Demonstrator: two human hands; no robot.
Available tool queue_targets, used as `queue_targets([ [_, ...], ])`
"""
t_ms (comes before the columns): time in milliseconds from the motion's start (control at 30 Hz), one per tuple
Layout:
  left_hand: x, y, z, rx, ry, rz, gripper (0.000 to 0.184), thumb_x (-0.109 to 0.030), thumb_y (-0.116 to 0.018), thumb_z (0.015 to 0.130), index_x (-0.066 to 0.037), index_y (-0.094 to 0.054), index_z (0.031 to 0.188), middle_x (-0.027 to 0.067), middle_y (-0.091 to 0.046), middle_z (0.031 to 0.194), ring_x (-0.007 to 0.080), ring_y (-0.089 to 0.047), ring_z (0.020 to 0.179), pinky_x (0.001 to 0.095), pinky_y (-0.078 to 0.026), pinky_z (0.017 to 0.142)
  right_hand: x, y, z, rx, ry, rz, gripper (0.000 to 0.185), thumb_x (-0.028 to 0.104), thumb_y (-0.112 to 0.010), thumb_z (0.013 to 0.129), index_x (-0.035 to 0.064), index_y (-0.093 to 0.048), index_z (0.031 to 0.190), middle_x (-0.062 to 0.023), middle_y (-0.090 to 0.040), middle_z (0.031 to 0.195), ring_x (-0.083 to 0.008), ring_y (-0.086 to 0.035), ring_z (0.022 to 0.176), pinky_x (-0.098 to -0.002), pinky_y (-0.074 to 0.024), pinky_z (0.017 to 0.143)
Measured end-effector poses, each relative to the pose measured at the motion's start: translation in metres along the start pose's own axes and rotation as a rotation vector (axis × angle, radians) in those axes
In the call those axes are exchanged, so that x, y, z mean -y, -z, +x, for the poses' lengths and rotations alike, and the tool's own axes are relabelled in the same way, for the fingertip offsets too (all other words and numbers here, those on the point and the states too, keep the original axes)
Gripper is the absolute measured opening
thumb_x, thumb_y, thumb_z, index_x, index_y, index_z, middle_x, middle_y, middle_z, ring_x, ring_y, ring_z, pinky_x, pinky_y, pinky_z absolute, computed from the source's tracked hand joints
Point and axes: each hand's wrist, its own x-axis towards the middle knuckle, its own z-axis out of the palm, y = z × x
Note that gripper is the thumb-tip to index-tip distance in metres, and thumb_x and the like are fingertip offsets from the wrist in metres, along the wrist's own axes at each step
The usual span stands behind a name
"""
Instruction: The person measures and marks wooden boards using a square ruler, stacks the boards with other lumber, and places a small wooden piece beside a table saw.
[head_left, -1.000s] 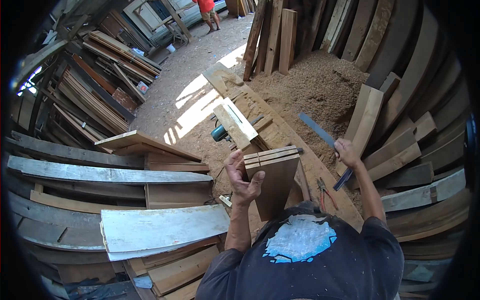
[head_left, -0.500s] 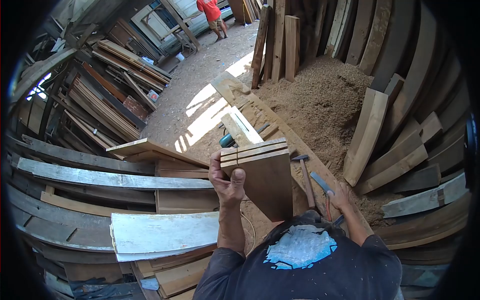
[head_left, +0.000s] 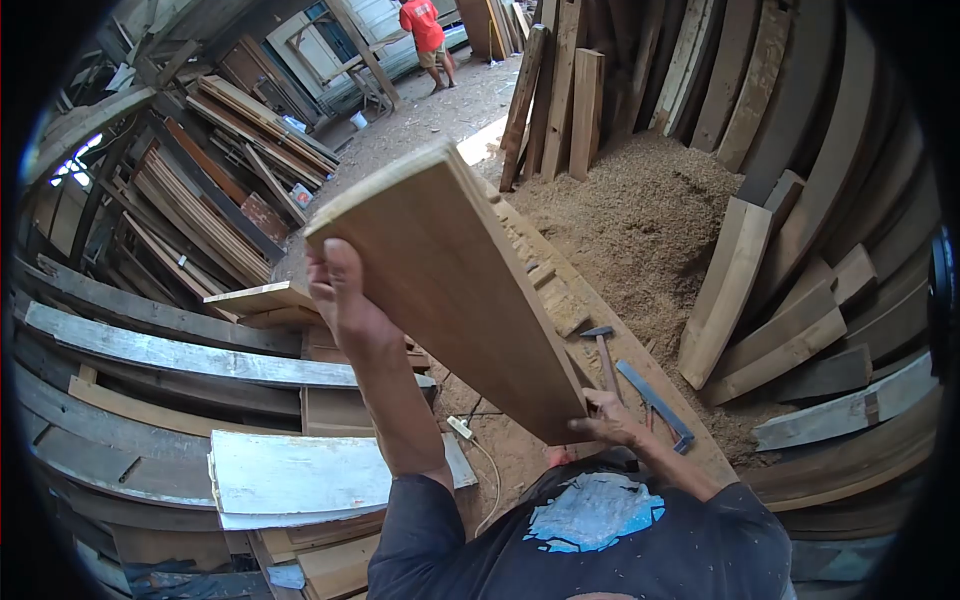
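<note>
A long, smooth wooden board, which looks like several pieces stacked flush, is held slanting across my front. My left hand grips its raised far end, thumb on the broad face and fingers behind the edge. At the near lower end, my right hand is closed around the corner. Just beyond that hand, a hammer and an L-shaped metal square lie on the wooden workbench. The board hides part of the bench.
Sawdust is heaped beyond the bench, with upright planks behind it. White-painted boards and stacked timber lie left. A power strip with a cord is on the ground. A person in a red shirt stands far back.
The board stack has swung from end-on to broadside, its far end raised to the left. My right hand has left the square and taken hold of the stack's near end.
</note>
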Motion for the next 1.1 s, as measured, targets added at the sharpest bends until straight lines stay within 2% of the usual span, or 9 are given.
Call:
queue_targets([
  [33, -0.001, 0.004, 0.009, 0.07, 0.089, -0.16, 0.05, -0.033, -0.066, 0.097, 0.002, -0.05, 0.13, 0.0129, -0.064, 0.114, 0.0209, -0.064, 0.104, 0.0388, -0.056, 0.092, 0.02, 0.001, -0.002, -0.056, -0.025, 0.029, 0.038, 0.004, -0.073, 0.086, -0.0037, -0.061, 0.122, -0.009, -0.066, 0.114, -0.0134, -0.059, 0.103, -0.033, -0.0471, 0.094],
  [133, 0.055, 0.026, -0.008, -0.307, 0.351, -0.02, 0.054, -0.038, -0.059, 0.1, 0.004, -0.051, 0.134, 0.0164, -0.061, 0.126, 0.0257, -0.059, 0.118, 0.0405, -0.051, 0.1, 0.037, 0.027, -0.007, -0.255, 0.016, -0.158, 0.038, 0.011, -0.074, 0.085, -0.0031, -0.063, 0.119, -0.0094, -0.067, 0.108, -0.0152, -0.06, 0.099, -0.0337, -0.0481, 0.09],
  [200, 0.103, 0.034, -0.046, -0.169, 0.437, -0.091, 0.055, -0.032, -0.061, 0.1, 0.004, -0.047, 0.139, 0.0163, -0.059, 0.129, 0.0273, -0.057, 0.121, 0.042, -0.049, 0.103, 0.045, 0.047, -0.015, -0.29, -0.033, -0.287, 0.036, 0.017, -0.073, 0.086, -0.0032, -0.064, 0.115, -0.0118, -0.067, 0.101, -0.0183, -0.061, 0.095, -0.0345, -0.0486, 0.086],
  [333, 0.199, 0.034, -0.148, -0.192, 0.756, -0.187, 0.05, -0.026, -0.065, 0.098, -0.001, -0.047, 0.138, 0.0127, -0.061, 0.128, 0.0256, -0.062, 0.114, 0.0419, -0.053, 0.098, 0.027, 0.078, -0.05, -0.373, -0.101, -0.511, 0.034, 0.025, -0.07, 0.087, -0.0038, -0.066, 0.105, -0.0184, -0.066, 0.091, -0.0264, -0.063, 0.087, -0.0382, -0.0493, 0.081],
  [433, 0.241, 0.034, -0.204, -0.22, 0.985, -0.244, 0.047, -0.022, -0.066, 0.097, 0.0, -0.048, 0.135, 0.0107, -0.061, 0.129, 0.0205, -0.059, 0.117, 0.0371, -0.051, 0.099, 0.024, 0.089, -0.089, -0.337, -0.398, -0.537, 0.037, 0.028, -0.069, 0.089, -0.0051, -0.066, 0.106, -0.0224, -0.067, 0.092, -0.0305, -0.065, 0.085, -0.0402, -0.0498, 0.08],
  [600, 0.292, 0.042, -0.274, -0.2, 1.106, -0.196, 0.049, -0.022, -0.066, 0.097, 0.0, -0.047, 0.137, 0.0105, -0.061, 0.13, 0.0214, -0.059, 0.117, 0.0375, -0.049, 0.101, 0.024, 0.084, -0.116, -0.304, -0.631, -0.597, 0.041, 0.033, -0.065, 0.093, -0.0064, -0.067, 0.105, -0.0215, -0.069, 0.091, -0.0299, -0.067, 0.084, -0.0409, -0.0499, 0.077],
  [767, 0.31, 0.044, -0.281, -0.17, 1.23, -0.19, 0.05, -0.024, -0.068, 0.096, 0.0, -0.049, 0.135, 0.0108, -0.063, 0.127, 0.0213, -0.061, 0.114, 0.0374, -0.049, 0.099, -0.026, 0.088, -0.128, -0.37, -0.69, -0.46, 0.047, 0.039, -0.062, 0.095, -0.0064, -0.067, 0.103, -0.0218, -0.069, 0.091, -0.0303, -0.067, 0.085, -0.0418, -0.0497, 0.077],
  [900, 0.337, 0.061, -0.277, -0.196, 1.257, -0.146, 0.049, -0.025, -0.07, 0.095, 0.0, -0.052, 0.132, 0.0113, -0.066, 0.122, 0.0219, -0.065, 0.108, 0.0377, -0.052, 0.094, 0.011, 0.08, -0.079, -0.307, -0.786, -0.559, 0.051, 0.043, -0.06, 0.095, -0.0066, -0.067, 0.101, -0.022, -0.069, 0.09, -0.0307, -0.067, 0.086, -0.0424, -0.0496, 0.078],
  [1100, 0.35, 0.081, -0.279, -0.214, 1.276, -0.092, 0.05, -0.027, -0.072, 0.094, 0.002, -0.054, 0.13, 0.0121, -0.067, 0.119, 0.0215, -0.066, 0.103, 0.0359, -0.054, 0.091, -0.047, 0.089, -0.051, -0.279, -0.713, -0.512, 0.055, 0.047, -0.056, 0.095, -0.0075, -0.067, 0.102, -0.0264, -0.069, 0.096, -0.036, -0.067, 0.093, -0.045, -0.0492, 0.082],
])
